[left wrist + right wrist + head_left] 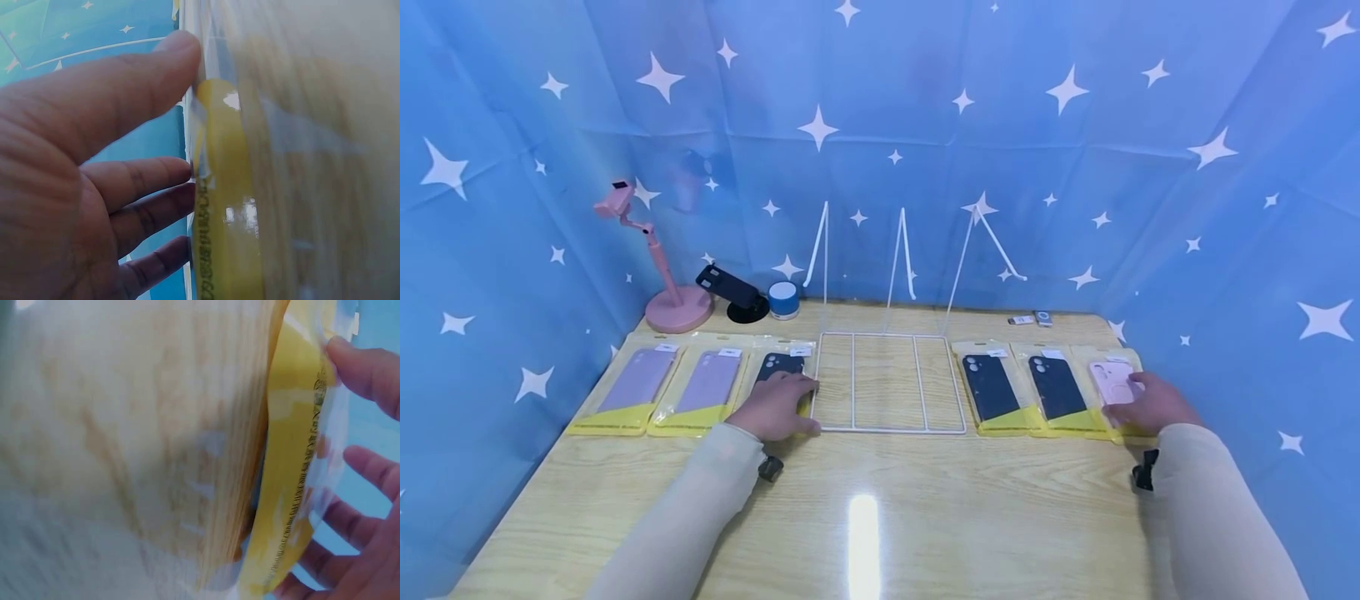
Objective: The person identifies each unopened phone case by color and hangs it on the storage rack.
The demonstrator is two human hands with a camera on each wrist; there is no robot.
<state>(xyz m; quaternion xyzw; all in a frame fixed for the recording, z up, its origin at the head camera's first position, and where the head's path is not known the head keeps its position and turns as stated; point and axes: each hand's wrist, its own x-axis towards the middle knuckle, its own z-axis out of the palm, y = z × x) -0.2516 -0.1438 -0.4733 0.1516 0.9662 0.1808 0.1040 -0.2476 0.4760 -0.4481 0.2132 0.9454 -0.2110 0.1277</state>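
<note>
My left hand (777, 406) lies over a bagged black phone case (781, 364), left of a white wire rack (891, 431). In the left wrist view its fingers (147, 219) are fairly straight, with their tips against the bag's clear edge beside a yellow strip (228, 187). At far right, my right hand (1157, 406) holds the side of a bag with a pink phone case (1112, 382). The right wrist view shows its thumb on the clear margin, the fingertips partly behind the film, and the yellow strip (294, 456) bowed.
Two bagged lilac cases (638, 379) lie at left, two bagged dark cases (992, 387) right of the rack. Behind stand a pink stand (677, 310), a black phone on a holder (730, 287) and a blue speaker (783, 302). Two small gadgets (1042, 318) lie at back right.
</note>
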